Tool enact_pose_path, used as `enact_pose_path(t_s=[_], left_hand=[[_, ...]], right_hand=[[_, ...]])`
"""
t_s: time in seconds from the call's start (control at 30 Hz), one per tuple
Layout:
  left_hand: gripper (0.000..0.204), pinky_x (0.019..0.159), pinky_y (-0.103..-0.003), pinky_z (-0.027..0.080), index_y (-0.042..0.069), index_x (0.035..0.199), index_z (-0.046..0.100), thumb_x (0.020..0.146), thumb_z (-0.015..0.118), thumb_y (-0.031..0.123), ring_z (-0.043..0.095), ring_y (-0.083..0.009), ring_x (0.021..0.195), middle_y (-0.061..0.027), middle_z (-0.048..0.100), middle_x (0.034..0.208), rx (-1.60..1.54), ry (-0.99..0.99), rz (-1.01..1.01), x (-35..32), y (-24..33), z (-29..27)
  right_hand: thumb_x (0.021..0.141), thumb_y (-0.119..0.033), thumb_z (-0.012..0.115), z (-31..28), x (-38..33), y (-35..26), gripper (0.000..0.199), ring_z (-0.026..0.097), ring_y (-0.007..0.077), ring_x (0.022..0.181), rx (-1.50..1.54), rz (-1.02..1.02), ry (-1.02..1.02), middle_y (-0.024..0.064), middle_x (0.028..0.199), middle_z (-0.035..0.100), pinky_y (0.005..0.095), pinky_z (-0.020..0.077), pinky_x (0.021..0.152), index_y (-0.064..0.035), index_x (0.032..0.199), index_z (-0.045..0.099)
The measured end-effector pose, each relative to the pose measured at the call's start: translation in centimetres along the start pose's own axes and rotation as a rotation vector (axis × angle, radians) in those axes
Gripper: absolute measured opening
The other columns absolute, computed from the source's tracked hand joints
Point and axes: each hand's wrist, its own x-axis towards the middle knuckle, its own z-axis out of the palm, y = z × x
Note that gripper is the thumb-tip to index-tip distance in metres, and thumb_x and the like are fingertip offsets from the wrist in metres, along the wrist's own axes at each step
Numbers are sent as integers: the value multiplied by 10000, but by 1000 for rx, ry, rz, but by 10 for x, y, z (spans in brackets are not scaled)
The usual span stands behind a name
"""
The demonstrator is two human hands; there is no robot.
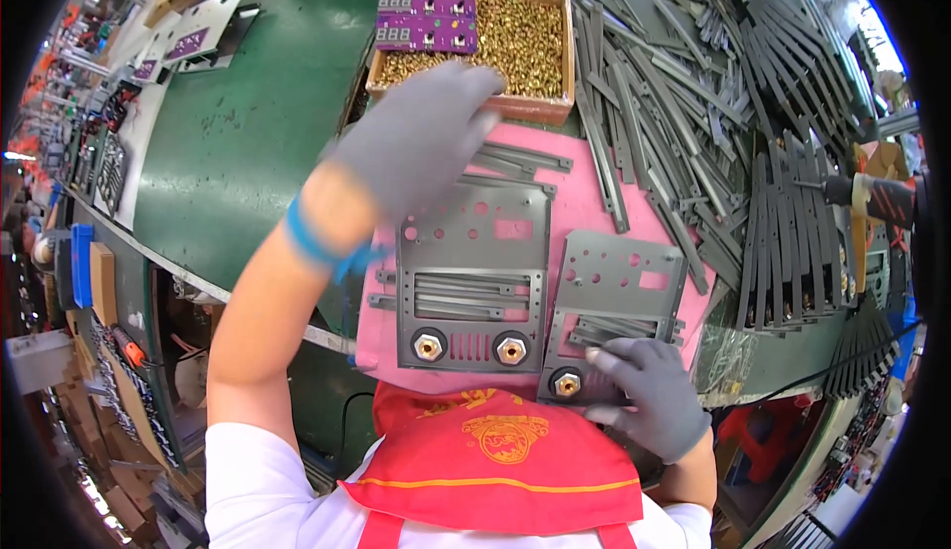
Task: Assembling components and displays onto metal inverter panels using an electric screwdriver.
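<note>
My left hand (pixel 421 133), in a grey glove, is stretched forward over the near rim of a cardboard box (pixel 535 108) filled with small brass parts (pixel 520 39); whether it holds anything I cannot tell. My right hand (pixel 649 395), also gloved, presses on the near edge of a grey perforated metal plate (pixel 619 286) with one brass fitting (pixel 567 384). A second grey plate (pixel 475 252) with two brass fittings lies to its left. Both plates rest on a pink mat (pixel 584 202).
Two purple circuit boards (pixel 428 16) lie on the brass parts. Piles of grey metal strips (pixel 684 83) cover the right side, with stacked strips (pixel 792 242) beside them. A power screwdriver (pixel 872 197) hangs at right. A green bench surface (pixel 248 133) stretches left.
</note>
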Motion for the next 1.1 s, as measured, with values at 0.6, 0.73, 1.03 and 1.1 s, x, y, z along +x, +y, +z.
enact_pose_path(t_s=[0.6,0.73,1.03,1.1], left_hand=[[441,988,-402,446,38,1140,561,791,730,249,535,-337,1150,-149,563,1189,304,59,125,156,-46,67],[410,955,-410,466,42,1104,573,802,734,266,543,-336,1118,-147,562,1161,355,-54,27,152,-38,59],[321,871,-437,520,44,1084,602,894,623,303,637,-356,1026,-178,654,1086,317,-242,-219,162,-27,67],[292,866,-445,519,27,1074,605,914,589,271,638,-364,1031,-204,654,1101,317,-214,-285,161,-30,71]], right_hand=[[1031,-373,348,-154,-40,93,530,497,244,1199,624,-101,1756,155,1325,490,384,331,1070,18,1386,396],[1023,-382,353,-166,-48,96,568,533,311,1214,882,-345,1592,227,1313,525,418,376,1066,31,1414,352],[917,-464,584,-139,-1,53,683,559,175,826,863,-437,1053,101,983,581,293,474,697,46,1330,395],[893,-392,643,-128,19,44,507,475,151,628,1040,-442,885,96,787,538,262,397,460,23,1129,474]])
